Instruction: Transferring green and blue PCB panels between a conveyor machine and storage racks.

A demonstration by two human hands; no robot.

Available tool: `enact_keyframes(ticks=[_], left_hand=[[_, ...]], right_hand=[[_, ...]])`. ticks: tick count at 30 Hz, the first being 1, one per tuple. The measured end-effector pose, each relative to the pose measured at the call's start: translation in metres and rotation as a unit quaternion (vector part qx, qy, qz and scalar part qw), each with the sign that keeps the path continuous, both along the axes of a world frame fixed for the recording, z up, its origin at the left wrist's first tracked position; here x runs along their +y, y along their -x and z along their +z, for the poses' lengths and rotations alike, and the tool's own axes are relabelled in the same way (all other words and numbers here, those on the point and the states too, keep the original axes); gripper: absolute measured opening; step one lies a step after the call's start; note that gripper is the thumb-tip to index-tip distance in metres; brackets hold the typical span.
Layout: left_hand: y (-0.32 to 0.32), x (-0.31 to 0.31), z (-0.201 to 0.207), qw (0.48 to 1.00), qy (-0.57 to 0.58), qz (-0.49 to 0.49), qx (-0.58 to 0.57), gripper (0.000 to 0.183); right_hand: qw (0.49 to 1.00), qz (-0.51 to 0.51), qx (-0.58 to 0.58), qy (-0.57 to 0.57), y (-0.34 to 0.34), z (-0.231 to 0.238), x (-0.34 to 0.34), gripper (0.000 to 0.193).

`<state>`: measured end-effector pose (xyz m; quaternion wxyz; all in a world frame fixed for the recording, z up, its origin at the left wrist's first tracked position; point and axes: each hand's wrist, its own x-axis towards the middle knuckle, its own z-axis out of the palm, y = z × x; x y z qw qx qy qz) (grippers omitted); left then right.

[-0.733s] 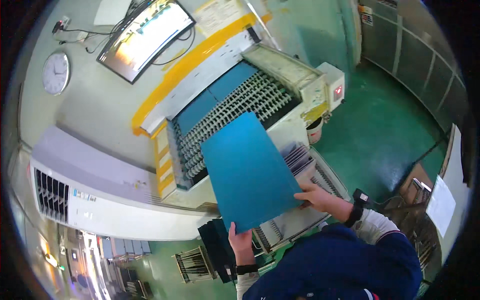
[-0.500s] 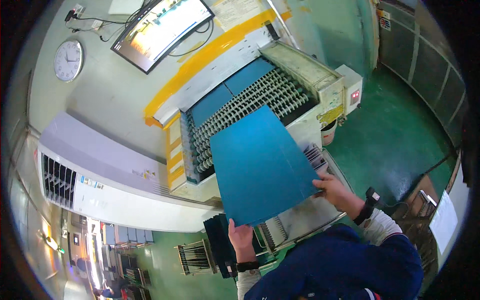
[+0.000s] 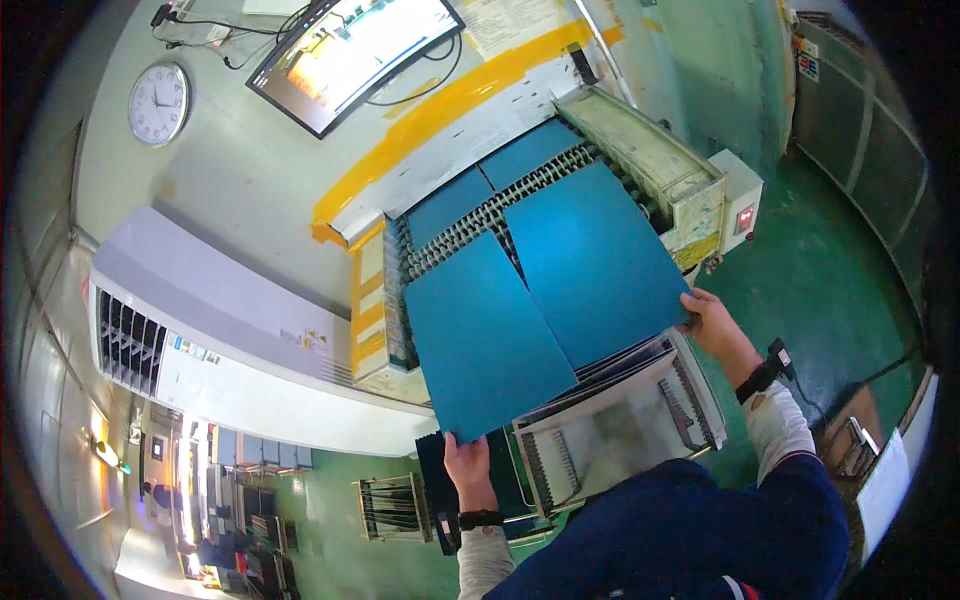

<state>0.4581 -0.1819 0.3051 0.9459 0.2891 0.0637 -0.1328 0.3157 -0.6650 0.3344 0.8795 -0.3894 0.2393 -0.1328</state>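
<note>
Two flat blue panels lie side by side at the mouth of a roller conveyor [image 3: 490, 213], their far ends over its rollers. My left hand [image 3: 468, 468] grips the near left corner of the left panel [image 3: 485, 340], thumb on top. The right panel [image 3: 605, 260] is held at its near right corner by my right hand [image 3: 708, 322], thumb above and fingers partly hidden beneath. A narrow gap opens between the panels at the far end; nearer me they touch or overlap. Farther in, two more blue sheets [image 3: 450, 208] rest on the conveyor.
Below the panels stands a pale rack [image 3: 620, 430] with toothed side strips. Dark panels [image 3: 435, 475] stand by its left side. A white air conditioner [image 3: 250, 385] flanks the conveyor's left; a control box [image 3: 740, 205] with a red display sits on its right.
What looked like a single panel between my hands now shows as two, spread apart. My right hand has moved right and forward with one; the view has shifted slightly.
</note>
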Motion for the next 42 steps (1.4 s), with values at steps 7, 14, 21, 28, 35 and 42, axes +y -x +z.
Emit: enact_keyframes(ticks=[7,14,21,28,35,42], left_hand=[[-0.048,-0.004,-0.022,0.999,0.027,-0.035,0.005,0.028],[-0.081,-0.020,-0.012,1.000,-0.029,0.003,0.001,0.027],[-0.102,-0.026,-0.009,0.997,-0.052,0.034,0.052,0.028],[-0.121,-0.019,-0.024,0.999,-0.014,0.015,0.030,0.028],[-0.130,-0.023,-0.023,0.999,-0.019,0.013,0.022,0.026],[-0.134,-0.032,-0.013,0.999,-0.022,0.020,0.030,0.025]], right_hand=[[0.991,-0.073,-0.055,-0.097,-0.036,-0.023,0.002,0.019],[0.991,-0.082,-0.039,-0.097,-0.060,-0.022,-0.008,0.017],[0.992,-0.088,-0.028,-0.083,-0.070,-0.014,-0.008,0.017],[0.992,-0.099,-0.023,-0.079,-0.078,-0.011,-0.008,0.016],[0.992,-0.094,-0.012,-0.085,-0.084,-0.014,-0.011,0.014],[0.989,-0.108,-0.025,-0.094,-0.093,-0.017,-0.016,0.014]])
